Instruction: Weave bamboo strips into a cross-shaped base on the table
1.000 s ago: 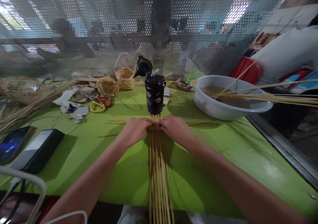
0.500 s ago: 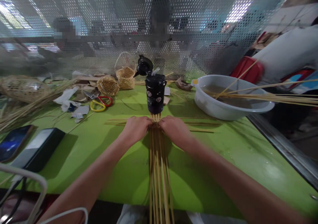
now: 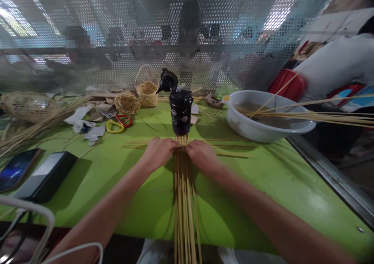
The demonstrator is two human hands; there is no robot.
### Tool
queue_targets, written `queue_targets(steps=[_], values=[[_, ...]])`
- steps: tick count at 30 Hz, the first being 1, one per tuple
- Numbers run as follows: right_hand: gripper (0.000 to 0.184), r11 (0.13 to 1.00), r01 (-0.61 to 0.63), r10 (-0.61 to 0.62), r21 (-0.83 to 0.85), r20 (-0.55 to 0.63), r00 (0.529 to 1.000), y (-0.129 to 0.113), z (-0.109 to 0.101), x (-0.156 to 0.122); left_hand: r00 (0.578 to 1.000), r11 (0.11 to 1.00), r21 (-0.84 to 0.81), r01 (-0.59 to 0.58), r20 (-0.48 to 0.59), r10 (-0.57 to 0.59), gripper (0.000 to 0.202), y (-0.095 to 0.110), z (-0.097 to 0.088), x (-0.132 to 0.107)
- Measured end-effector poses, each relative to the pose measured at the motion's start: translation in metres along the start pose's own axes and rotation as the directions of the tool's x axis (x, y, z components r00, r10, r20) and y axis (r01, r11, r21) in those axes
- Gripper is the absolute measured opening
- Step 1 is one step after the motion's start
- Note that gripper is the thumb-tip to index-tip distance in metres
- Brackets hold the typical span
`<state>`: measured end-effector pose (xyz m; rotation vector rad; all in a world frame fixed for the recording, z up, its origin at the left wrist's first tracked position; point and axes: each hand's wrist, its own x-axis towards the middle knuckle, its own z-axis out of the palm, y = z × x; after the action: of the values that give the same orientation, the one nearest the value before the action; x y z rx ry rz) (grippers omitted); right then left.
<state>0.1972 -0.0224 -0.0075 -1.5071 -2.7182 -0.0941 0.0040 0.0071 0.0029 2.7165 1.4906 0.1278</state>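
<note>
Several long bamboo strips [image 3: 184, 201] run side by side from under a black tumbler [image 3: 180, 114] toward me and past the table's front edge. Other cross strips [image 3: 233, 147] lie sideways over or through them, just in front of the tumbler. My left hand [image 3: 159, 151] is closed at the left side of the crossing, its fingertips pressed on the strips. On the opposite side my right hand [image 3: 201, 155] is closed the same way, fingertips close to the left ones. The tumbler stands upright on the far strip ends with its lid flipped up. How the strips interlace beneath my fingers is hidden.
A white basin [image 3: 269, 125] of water with long strips soaking stands at right. Scissors [image 3: 117, 123], small woven baskets [image 3: 147, 93] and paper scraps lie back left. A phone [image 3: 19, 168] and a dark box [image 3: 46, 176] are at left. A perforated metal screen [image 3: 117, 61] rises behind.
Both hands keep their grip at the crossing, with hardly any movement. The whole view has shifted slightly.
</note>
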Motion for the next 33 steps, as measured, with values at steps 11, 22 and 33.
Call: queue_targets(steps=[11,22,33], values=[[0.022,0.967,-0.009,0.021,0.253,-0.043,0.999,0.032,0.001,-0.005,1.000,1.000,-0.020,-0.019,-0.011,0.019,0.031,-0.002,-0.003,-0.005],[0.020,0.992,-0.033,0.037,0.125,-0.034,0.999,0.021,-0.001,-0.004,1.000,0.997,0.074,0.002,-0.016,0.000,0.023,0.014,-0.003,-0.005],[0.025,0.994,0.000,0.012,0.108,-0.112,0.994,0.023,0.013,-0.004,1.000,0.991,0.135,-0.007,-0.012,0.008,0.021,0.013,0.004,0.001]])
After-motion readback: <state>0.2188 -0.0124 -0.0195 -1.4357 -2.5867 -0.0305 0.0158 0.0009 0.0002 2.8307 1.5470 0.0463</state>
